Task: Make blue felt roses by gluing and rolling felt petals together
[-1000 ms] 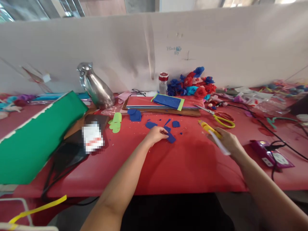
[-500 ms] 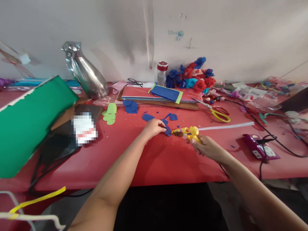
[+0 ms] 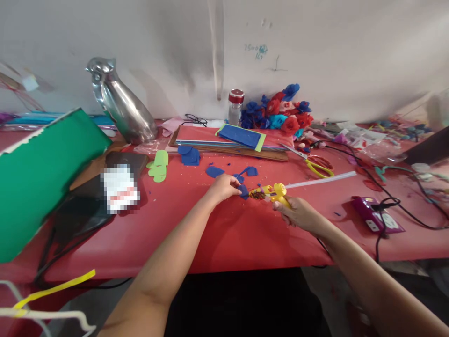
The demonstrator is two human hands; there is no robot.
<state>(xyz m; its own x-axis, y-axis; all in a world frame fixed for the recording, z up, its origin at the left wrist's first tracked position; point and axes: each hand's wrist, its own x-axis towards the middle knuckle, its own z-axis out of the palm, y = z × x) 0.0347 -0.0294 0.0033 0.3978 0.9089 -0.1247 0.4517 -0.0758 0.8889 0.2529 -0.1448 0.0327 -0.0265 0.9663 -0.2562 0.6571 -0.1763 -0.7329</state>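
Blue felt petal piece [image 3: 243, 191] pinned to the red table covering [image 3: 224, 234], with the yellow hot glue gun [image 3: 271, 193] aimed at it.

We press our left hand [image 3: 222, 186] closed on the petal, fingertips clamping it flat so it stays put under the nozzle. Our right hand [image 3: 298, 215] wraps the gun's handle fully, nozzle just beside the left fingertips, white glue stick [image 3: 321, 180] trailing away behind the grip.

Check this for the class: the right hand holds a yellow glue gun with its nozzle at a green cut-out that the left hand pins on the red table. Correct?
Not quite. In the head view the cut-out under the left hand is blue, not green. The right hand does hold the yellow glue gun at it.
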